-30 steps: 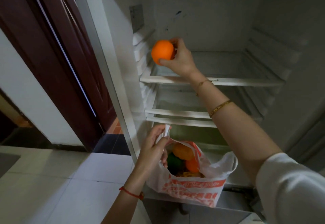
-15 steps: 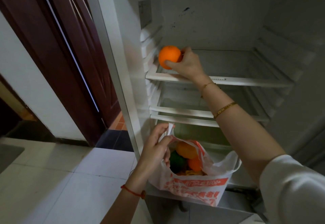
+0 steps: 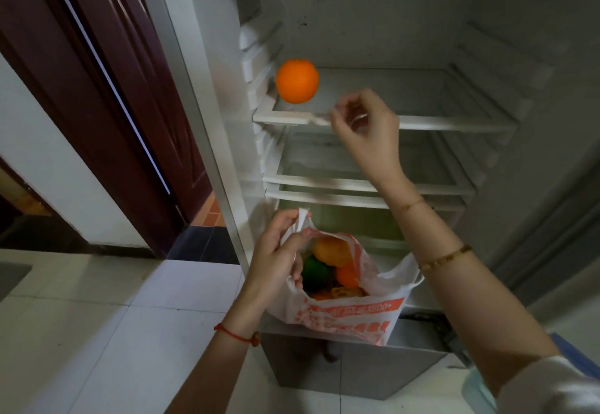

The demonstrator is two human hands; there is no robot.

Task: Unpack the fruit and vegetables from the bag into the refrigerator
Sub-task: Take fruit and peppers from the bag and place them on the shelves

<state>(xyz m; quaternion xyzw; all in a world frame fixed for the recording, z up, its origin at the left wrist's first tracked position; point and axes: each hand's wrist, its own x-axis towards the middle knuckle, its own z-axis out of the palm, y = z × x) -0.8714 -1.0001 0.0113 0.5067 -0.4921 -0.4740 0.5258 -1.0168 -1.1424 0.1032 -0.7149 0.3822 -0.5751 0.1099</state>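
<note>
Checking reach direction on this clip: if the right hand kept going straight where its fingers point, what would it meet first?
The right hand, empty with fingers loosely curled, points up and left across the top shelf. Going straight on, it would probably meet the orange resting at that shelf's left end first, though depth is hard to judge.

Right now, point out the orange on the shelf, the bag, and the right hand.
orange (image 3: 297, 80): head view, middle of its peel.
bag (image 3: 344, 317): head view, printed front side.
right hand (image 3: 365, 129): head view, back of the hand.

I see a round orange (image 3: 297, 80) resting on the fridge's (image 3: 373, 7) top shelf (image 3: 422, 122), left front corner; the open bag (image 3: 344, 319) holds more fruit.
</note>
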